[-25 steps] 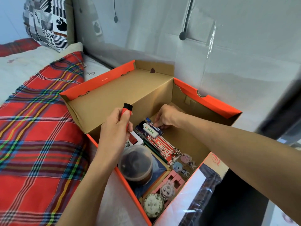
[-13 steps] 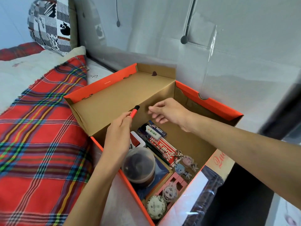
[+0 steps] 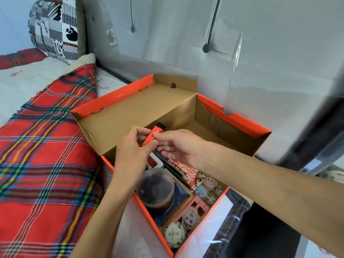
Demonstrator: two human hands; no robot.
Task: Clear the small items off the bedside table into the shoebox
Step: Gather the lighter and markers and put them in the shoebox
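Nearest, at the close end of the shoebox (image 3: 242, 121): packed with a round badge (image 3: 175, 234), a dark lidded tub (image 3: 156, 190), a bunch of keychains (image 3: 204, 189) and a red packet (image 3: 186, 170).

Above these, meeting over the box's middle: left hand (image 3: 130, 151), pinching the lower end of a red tube (image 3: 153, 136) between thumb and fingertips; right hand (image 3: 178, 146), thumb and curled fingers pinching the same tube partway up, from the right. Clamped at both hands, then, neither one spread.

Lies aslant, long axis running from low beside the left palm up and away to the black cap (image 3: 160, 125), pointing toward the open lid (image 3: 139, 108). Hangs clear of the contents, touching nothing in the box.

Beyond the cap: bare cardboard floor (image 3: 204, 127) at the far end, roughly along the tube's axis and on the right hand's side. Seems to call for a carry forward and down by the right hand, the nearer to that gap, cap first, with the left simply letting go.
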